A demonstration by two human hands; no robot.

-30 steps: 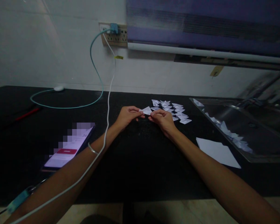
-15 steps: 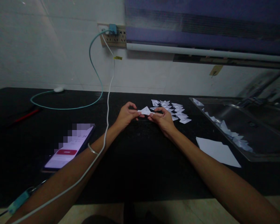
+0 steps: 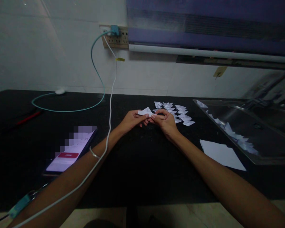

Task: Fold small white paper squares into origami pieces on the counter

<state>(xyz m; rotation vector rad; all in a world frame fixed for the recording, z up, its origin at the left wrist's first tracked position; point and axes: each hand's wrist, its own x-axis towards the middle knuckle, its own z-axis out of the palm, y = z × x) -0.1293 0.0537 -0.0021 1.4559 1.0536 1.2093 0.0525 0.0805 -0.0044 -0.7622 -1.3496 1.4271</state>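
Note:
Between my two hands is a small white folded paper boat [image 3: 146, 111], its pointed peak facing up. My left hand [image 3: 133, 120] is closed on its left and lower side, the thumb pressed near the middle. With thumb and fingers, my right hand [image 3: 165, 122] pinches the boat's right end. Just behind my right hand, several similar paper boats [image 3: 187, 121] lie in rows on the black counter [image 3: 142, 164]. A stack of white paper sheets [image 3: 222, 153] rests to the right of my right forearm.
More folded boats [image 3: 237, 136] line the rim of a metal sink [image 3: 273, 136] at right. A lit phone [image 3: 70, 155] lies left of my left forearm. A white cable [image 3: 110, 107] hangs across that forearm from the wall socket [image 3: 120, 39]; a teal cable [image 3: 68, 110] loops behind.
My left thumb has slid inward from the boat's left end toward its middle, leaving that end exposed. The boat has shifted slightly left; my right hand has hardly moved.

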